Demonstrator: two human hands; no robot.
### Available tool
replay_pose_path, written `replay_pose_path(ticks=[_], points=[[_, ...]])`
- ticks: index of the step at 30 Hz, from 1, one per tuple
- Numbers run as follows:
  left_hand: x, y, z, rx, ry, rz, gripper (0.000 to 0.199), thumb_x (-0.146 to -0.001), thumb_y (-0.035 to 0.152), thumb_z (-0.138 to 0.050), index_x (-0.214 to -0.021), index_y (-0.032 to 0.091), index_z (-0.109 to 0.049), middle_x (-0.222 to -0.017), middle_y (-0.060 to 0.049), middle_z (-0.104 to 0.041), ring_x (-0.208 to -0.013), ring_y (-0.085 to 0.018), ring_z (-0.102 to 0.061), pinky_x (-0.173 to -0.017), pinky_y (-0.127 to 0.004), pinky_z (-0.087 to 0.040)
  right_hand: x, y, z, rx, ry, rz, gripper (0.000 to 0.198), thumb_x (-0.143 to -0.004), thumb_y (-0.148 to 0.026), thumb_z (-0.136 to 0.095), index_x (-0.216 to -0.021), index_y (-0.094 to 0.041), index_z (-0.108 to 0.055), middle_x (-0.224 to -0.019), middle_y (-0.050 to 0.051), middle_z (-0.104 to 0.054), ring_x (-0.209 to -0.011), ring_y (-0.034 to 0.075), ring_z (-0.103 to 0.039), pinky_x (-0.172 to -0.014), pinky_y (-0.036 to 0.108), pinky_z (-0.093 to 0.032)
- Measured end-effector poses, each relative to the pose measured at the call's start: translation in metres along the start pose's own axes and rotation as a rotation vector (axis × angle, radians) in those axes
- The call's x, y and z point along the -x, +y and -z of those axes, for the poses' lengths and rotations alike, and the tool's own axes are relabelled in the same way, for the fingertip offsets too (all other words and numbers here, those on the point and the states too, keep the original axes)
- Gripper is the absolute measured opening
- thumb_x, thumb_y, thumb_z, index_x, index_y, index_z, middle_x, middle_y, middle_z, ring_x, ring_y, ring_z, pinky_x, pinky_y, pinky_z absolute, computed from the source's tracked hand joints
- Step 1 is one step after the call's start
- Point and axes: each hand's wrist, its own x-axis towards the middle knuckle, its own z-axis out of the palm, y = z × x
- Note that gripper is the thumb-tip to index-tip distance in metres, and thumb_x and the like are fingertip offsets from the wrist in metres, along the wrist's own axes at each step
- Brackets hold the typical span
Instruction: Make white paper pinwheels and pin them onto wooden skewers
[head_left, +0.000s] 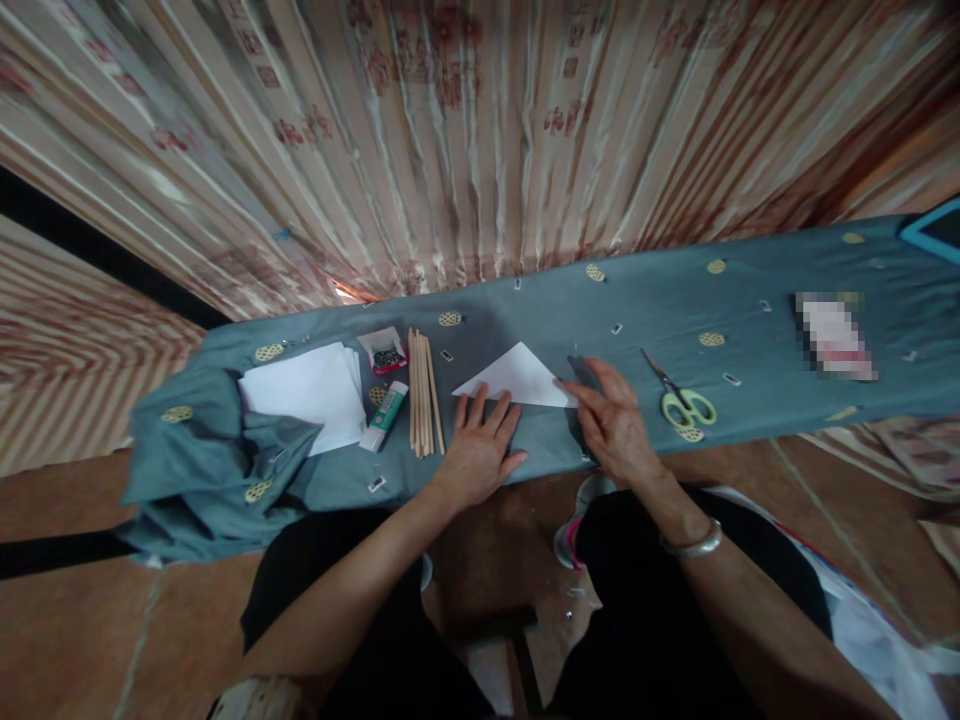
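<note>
A white sheet of paper (525, 374), folded into a triangle, lies on the cloth-covered table with its peak pointing away from me. My left hand (480, 445) is open, its spread fingers resting on the long near edge left of the middle. At the right corner is my right hand (616, 425), fingers bent and apart, a fingertip touching the paper. To the left lie a row of several thin wooden sticks (421, 395) and a glue stick (385, 414). Scissors with pale green handles (686, 405) lie to the right of my right hand.
A stack of white paper (307, 390) sits at the left, partly under bunched tablecloth (217, 450). Near it is a small open box (384, 352) of dark bits. Further right are a blurred-out packet (836, 336) and a blue-edged object (934, 232). A curtain (465, 150) hangs behind.
</note>
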Motion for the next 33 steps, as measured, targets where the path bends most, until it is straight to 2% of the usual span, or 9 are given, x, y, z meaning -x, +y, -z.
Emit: replay_pose_path(ticks=[3, 7, 11, 16, 20, 22, 28, 33], points=[[0.001, 0.000, 0.003, -0.002, -0.016, 0.008, 0.060, -0.094, 0.046, -0.051, -0.145, 0.014, -0.045, -0.155, -0.013, -0.042, -0.147, -0.042, -0.023, -0.116, -0.064, -0.024, 0.001, -0.003, -0.002, 0.028, -0.077, 0.083, 0.035, -0.090, -0.016, -0.044, -0.110, -0.020, -0.073, -0.142, 0.014, -0.054, -0.140, 0.033, -0.040, -0.106, 0.055, -0.041], [0.008, -0.002, 0.009, -0.019, -0.038, 0.052, 0.057, -0.095, 0.047, -0.050, -0.145, 0.020, -0.046, -0.156, -0.009, -0.041, -0.147, -0.045, -0.022, -0.114, -0.069, -0.024, 0.005, -0.001, -0.004, 0.046, -0.082, 0.080, 0.036, -0.089, -0.014, -0.045, -0.112, -0.019, -0.073, -0.137, 0.016, -0.057, -0.138, 0.034, -0.042, -0.104, 0.054, -0.043], [0.016, -0.006, 0.016, -0.042, -0.061, 0.092, 0.056, -0.095, 0.047, -0.048, -0.145, 0.022, -0.046, -0.156, -0.007, -0.041, -0.146, -0.045, -0.025, -0.114, -0.067, -0.026, 0.007, 0.003, -0.001, 0.056, -0.071, 0.079, 0.035, -0.088, -0.015, -0.046, -0.109, -0.019, -0.074, -0.136, 0.016, -0.059, -0.138, 0.035, -0.043, -0.103, 0.056, -0.043], [0.021, -0.008, 0.019, -0.049, -0.075, 0.107, 0.056, -0.096, 0.047, -0.047, -0.145, 0.022, -0.047, -0.155, -0.007, -0.042, -0.146, -0.044, -0.025, -0.116, -0.065, -0.026, 0.006, 0.012, 0.003, 0.028, -0.002, 0.006, 0.032, -0.088, -0.018, -0.046, -0.100, -0.019, -0.076, -0.130, 0.014, -0.063, -0.136, 0.033, -0.045, -0.105, 0.055, -0.043], [0.022, -0.009, 0.017, -0.050, -0.055, 0.099, 0.055, -0.095, 0.045, -0.049, -0.145, 0.022, -0.047, -0.156, -0.008, -0.041, -0.147, -0.042, -0.024, -0.116, -0.065, -0.026, 0.001, 0.017, -0.005, -0.054, 0.070, -0.084, 0.035, -0.092, -0.031, -0.048, -0.113, -0.015, -0.071, -0.127, 0.018, -0.065, -0.128, 0.033, -0.053, -0.107, 0.054, -0.043], [0.022, -0.009, 0.015, -0.057, -0.036, 0.091, 0.055, -0.095, 0.044, -0.051, -0.145, 0.022, -0.047, -0.156, -0.010, -0.041, -0.147, -0.041, -0.024, -0.116, -0.065, -0.026, -0.002, 0.018, -0.011, -0.067, 0.072, -0.110, 0.037, -0.091, -0.038, -0.051, -0.113, -0.016, -0.070, -0.129, 0.019, -0.064, -0.127, 0.034, -0.053, -0.106, 0.055, -0.043], [0.023, -0.009, 0.013, -0.051, 0.008, 0.082, 0.057, -0.094, 0.042, -0.052, -0.145, 0.017, -0.046, -0.156, -0.015, -0.039, -0.147, -0.041, -0.026, -0.114, -0.065, -0.029, -0.008, 0.014, -0.025, -0.121, 0.109, -0.129, 0.025, -0.085, -0.037, -0.059, -0.094, -0.019, -0.073, -0.124, 0.016, -0.067, -0.123, 0.033, -0.058, -0.103, 0.053, -0.046], [0.020, -0.009, 0.016, -0.033, 0.071, 0.073, 0.065, -0.094, 0.040, -0.052, -0.150, 0.014, -0.035, -0.157, -0.018, -0.035, -0.149, -0.038, -0.021, -0.116, -0.063, -0.025, -0.016, 0.012, -0.016, -0.214, 0.179, -0.171, 0.018, -0.085, -0.037, -0.061, -0.078, -0.022, -0.068, -0.118, 0.014, -0.070, -0.115, 0.030, -0.063, -0.101, 0.052, -0.047]])
